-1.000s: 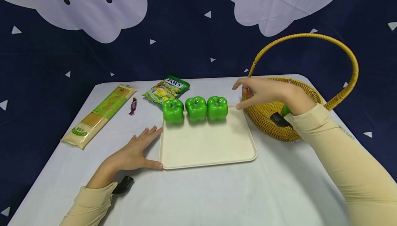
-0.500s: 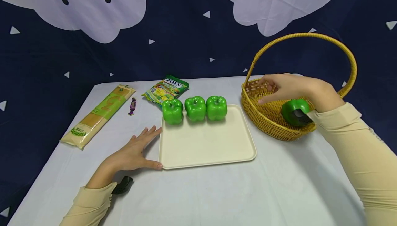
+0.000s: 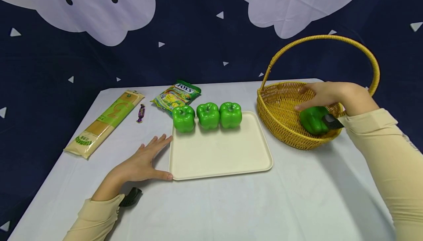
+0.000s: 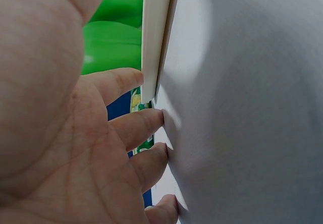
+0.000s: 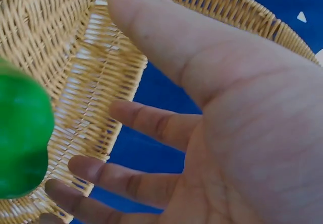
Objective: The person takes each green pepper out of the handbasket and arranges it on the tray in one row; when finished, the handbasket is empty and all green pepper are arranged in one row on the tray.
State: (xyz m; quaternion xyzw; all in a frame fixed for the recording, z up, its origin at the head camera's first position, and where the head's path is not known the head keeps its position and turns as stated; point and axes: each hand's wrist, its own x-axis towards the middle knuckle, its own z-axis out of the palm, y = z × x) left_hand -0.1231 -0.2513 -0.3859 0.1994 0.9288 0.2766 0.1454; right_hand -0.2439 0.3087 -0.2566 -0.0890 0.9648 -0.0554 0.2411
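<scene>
My left hand point(image 3: 140, 164) rests with spread fingers at the left edge of a cream tray point(image 3: 221, 160), its thumb at the front corner. Along the tray's back edge stand three green bell peppers point(image 3: 208, 116) in a row. Over the wicker basket point(image 3: 277, 119) on the right hovers my right hand point(image 3: 330, 96), fingers apart and holding nothing. Beneath it another green bell pepper point(image 3: 312, 120) lies inside the basket. In the right wrist view that pepper point(image 5: 22, 133) sits at the left, a gap away from the fingertips point(image 5: 123, 110).
A green candy bag point(image 3: 178, 96) lies behind the tray. To the left are a small purple-wrapped candy point(image 3: 141, 113) and a long pack of noodles point(image 3: 105, 123). The basket's tall handle point(image 3: 330, 37) arches up behind the right hand. A dark patterned cloth hangs behind the table.
My right hand has moved rightward from between the tray and basket to over the bell pepper in the basket. The left hand and the row of peppers have stayed put.
</scene>
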